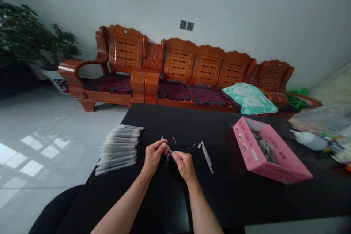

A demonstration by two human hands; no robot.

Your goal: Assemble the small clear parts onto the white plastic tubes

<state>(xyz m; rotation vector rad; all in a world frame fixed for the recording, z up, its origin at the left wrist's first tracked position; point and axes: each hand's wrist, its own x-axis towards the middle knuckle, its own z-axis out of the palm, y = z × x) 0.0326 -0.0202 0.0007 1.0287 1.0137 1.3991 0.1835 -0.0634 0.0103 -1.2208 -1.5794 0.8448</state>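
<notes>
A slim, translucent pen (169, 149) is held between my two hands above the black table. My left hand (152, 156) pinches its upper-left end, and my right hand (185, 164) grips its lower-right end. Fingers cover part of it, so I cannot tell whether a refill is inside. Several thin dark pen refills (173, 143) lie on the table just behind and between my hands. Right of them rest a few whitish pen parts (207, 158), long and narrow, with a short piece at the top. Left of my left hand is a row of many whitish pens (120, 148) with dark ends.
An open pink box (251, 150) holding greyish pieces stands on the right of the black table (219, 201). Beyond it lie a white bottle (311, 140) and a clear plastic bag (319, 117). A wooden sofa (179, 62) lines the wall behind.
</notes>
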